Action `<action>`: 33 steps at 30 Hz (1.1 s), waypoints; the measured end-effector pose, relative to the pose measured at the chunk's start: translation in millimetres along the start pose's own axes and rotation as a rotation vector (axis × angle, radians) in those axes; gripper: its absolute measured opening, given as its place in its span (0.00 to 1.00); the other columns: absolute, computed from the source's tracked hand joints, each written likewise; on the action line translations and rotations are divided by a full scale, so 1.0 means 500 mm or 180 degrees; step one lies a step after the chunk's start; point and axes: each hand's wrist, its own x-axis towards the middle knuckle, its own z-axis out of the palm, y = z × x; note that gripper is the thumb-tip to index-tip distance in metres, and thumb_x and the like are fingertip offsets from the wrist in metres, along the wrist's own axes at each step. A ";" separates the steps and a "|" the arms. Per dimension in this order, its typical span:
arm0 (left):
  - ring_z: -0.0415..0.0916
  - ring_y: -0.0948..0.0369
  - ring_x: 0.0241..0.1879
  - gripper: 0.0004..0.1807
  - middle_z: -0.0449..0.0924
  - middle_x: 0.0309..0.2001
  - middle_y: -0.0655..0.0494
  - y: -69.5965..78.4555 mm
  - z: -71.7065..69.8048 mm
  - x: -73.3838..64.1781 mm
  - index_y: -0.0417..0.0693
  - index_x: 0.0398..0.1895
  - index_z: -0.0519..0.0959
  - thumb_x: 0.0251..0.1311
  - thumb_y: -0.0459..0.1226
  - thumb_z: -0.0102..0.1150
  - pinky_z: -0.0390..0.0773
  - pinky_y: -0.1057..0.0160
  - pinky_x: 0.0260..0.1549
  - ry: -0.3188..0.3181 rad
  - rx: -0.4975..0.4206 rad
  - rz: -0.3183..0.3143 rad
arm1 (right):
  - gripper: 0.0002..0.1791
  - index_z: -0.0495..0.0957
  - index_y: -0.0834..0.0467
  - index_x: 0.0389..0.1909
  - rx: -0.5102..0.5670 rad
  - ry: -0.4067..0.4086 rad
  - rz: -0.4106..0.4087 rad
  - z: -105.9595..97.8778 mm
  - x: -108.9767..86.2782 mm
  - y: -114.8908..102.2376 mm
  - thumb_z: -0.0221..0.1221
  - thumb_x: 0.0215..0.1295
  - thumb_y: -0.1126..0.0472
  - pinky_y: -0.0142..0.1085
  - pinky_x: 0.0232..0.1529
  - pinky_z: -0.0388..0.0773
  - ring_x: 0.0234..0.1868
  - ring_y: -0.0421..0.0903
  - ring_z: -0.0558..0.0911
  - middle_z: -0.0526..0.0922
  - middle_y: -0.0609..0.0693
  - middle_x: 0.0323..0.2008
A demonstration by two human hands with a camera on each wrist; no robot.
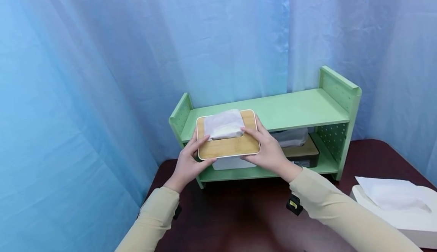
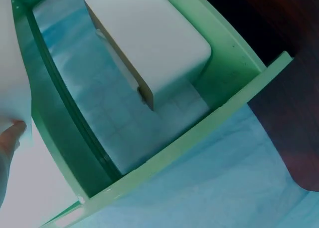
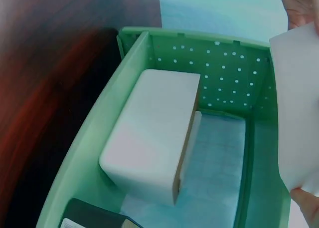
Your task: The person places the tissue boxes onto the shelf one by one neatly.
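Between both hands, a white tissue box with a bamboo lid [image 1: 235, 147] is held up in front of a green shelf [image 1: 273, 109]. White tissue [image 1: 225, 125] sticks out of its slot. My left hand [image 1: 187, 164] grips the left end, thumb at the lower edge. The right hand [image 1: 269, 149] grips the other end, fingers reaching over the lid. Another white tissue box [image 3: 149, 128] stands on the lower shelf level, partly hidden behind the held one in the head view. A dark tissue box with a wooden top [image 1: 302, 155] is to its right.
A larger white tissue box [image 1: 403, 214] with tissue sticking out stands at the right of the dark red table [image 1: 246, 214]. The shelf has raised end panels, one at the right [image 1: 341, 85]. Blue curtains [image 1: 239, 39] hang behind.
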 end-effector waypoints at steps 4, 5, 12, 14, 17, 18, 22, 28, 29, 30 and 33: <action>0.50 0.48 0.71 0.37 0.36 0.76 0.44 -0.001 -0.005 0.008 0.43 0.66 0.67 0.50 0.29 0.69 0.69 0.56 0.57 -0.0012 -0.0003 -0.0173 | 0.43 0.70 0.56 0.64 -0.0018 -0.0162 0.0143 -0.009 0.018 -0.007 0.75 0.42 0.63 0.48 0.45 0.79 0.65 0.65 0.66 0.40 0.62 0.75; 0.51 0.48 0.71 0.37 0.36 0.76 0.44 0.002 -0.008 0.011 0.43 0.67 0.67 0.51 0.30 0.68 0.69 0.56 0.57 -0.0014 0.0010 -0.0227 | 0.43 0.70 0.56 0.64 -0.0020 -0.0224 0.0193 -0.012 0.024 -0.010 0.75 0.42 0.62 0.48 0.45 0.78 0.64 0.64 0.67 0.40 0.62 0.75; 0.50 0.50 0.72 0.35 0.41 0.75 0.42 0.023 -0.041 0.056 0.51 0.68 0.65 0.56 0.40 0.66 0.67 0.51 0.60 -0.0137 0.0200 -0.0824 | 0.45 0.67 0.55 0.66 -0.0032 -0.0668 0.0653 -0.042 0.087 -0.027 0.74 0.45 0.54 0.56 0.58 0.66 0.68 0.65 0.60 0.43 0.63 0.74; 0.50 0.51 0.72 0.35 0.43 0.75 0.43 0.027 -0.052 0.069 0.54 0.69 0.65 0.58 0.43 0.65 0.67 0.51 0.61 -0.0220 0.0262 -0.1006 | 0.45 0.65 0.56 0.67 -0.0035 -0.0820 0.0748 -0.050 0.105 -0.028 0.73 0.46 0.53 0.57 0.61 0.63 0.69 0.65 0.58 0.44 0.65 0.73; 0.59 0.50 0.69 0.35 0.48 0.74 0.46 0.031 -0.067 0.086 0.59 0.69 0.64 0.59 0.46 0.63 0.71 0.53 0.57 -0.0388 0.0348 -0.1220 | 0.46 0.62 0.56 0.69 0.0010 -0.1101 0.0878 -0.060 0.130 -0.029 0.71 0.49 0.52 0.56 0.64 0.60 0.70 0.63 0.57 0.48 0.65 0.73; 0.63 0.49 0.66 0.35 0.49 0.74 0.47 0.031 -0.072 0.092 0.60 0.70 0.63 0.59 0.47 0.62 0.73 0.55 0.53 -0.0447 0.0363 -0.1268 | 0.46 0.61 0.56 0.70 0.0050 -0.1191 0.0918 -0.064 0.138 -0.029 0.70 0.50 0.52 0.56 0.64 0.60 0.69 0.62 0.58 0.50 0.64 0.72; 0.70 0.47 0.60 0.36 0.55 0.72 0.48 0.032 -0.084 0.115 0.62 0.71 0.61 0.59 0.47 0.62 0.74 0.58 0.43 -0.0658 0.0448 -0.1392 | 0.45 0.58 0.55 0.71 0.0103 -0.1473 0.1063 -0.077 0.165 -0.031 0.68 0.53 0.55 0.54 0.63 0.62 0.67 0.59 0.62 0.55 0.61 0.72; 0.71 0.48 0.59 0.38 0.54 0.72 0.48 0.026 -0.089 0.152 0.60 0.72 0.58 0.60 0.44 0.62 0.73 0.60 0.40 -0.0839 0.0502 -0.1506 | 0.44 0.58 0.56 0.71 0.0044 -0.1482 0.1139 -0.075 0.191 -0.017 0.67 0.53 0.60 0.53 0.62 0.63 0.63 0.58 0.66 0.56 0.61 0.71; 0.71 0.48 0.58 0.38 0.54 0.72 0.48 0.025 -0.089 0.157 0.60 0.72 0.58 0.60 0.44 0.62 0.74 0.60 0.40 -0.0856 0.0515 -0.1522 | 0.44 0.58 0.57 0.71 0.0046 -0.1445 0.1127 -0.073 0.193 -0.014 0.67 0.53 0.61 0.52 0.62 0.64 0.60 0.59 0.69 0.56 0.61 0.71; 0.71 0.48 0.59 0.38 0.53 0.72 0.49 0.022 -0.089 0.162 0.60 0.72 0.58 0.60 0.43 0.62 0.75 0.59 0.43 -0.0872 0.0530 -0.1537 | 0.44 0.58 0.57 0.71 0.0053 -0.1394 0.1118 -0.069 0.194 -0.009 0.67 0.53 0.61 0.52 0.62 0.64 0.60 0.58 0.69 0.56 0.61 0.71; 0.71 0.46 0.59 0.38 0.53 0.73 0.48 0.015 -0.084 0.174 0.58 0.73 0.57 0.60 0.40 0.61 0.78 0.56 0.46 -0.0865 0.0551 -0.1554 | 0.43 0.58 0.59 0.71 0.0072 -0.1236 0.1101 -0.058 0.195 0.001 0.67 0.54 0.63 0.50 0.59 0.67 0.52 0.57 0.74 0.58 0.62 0.70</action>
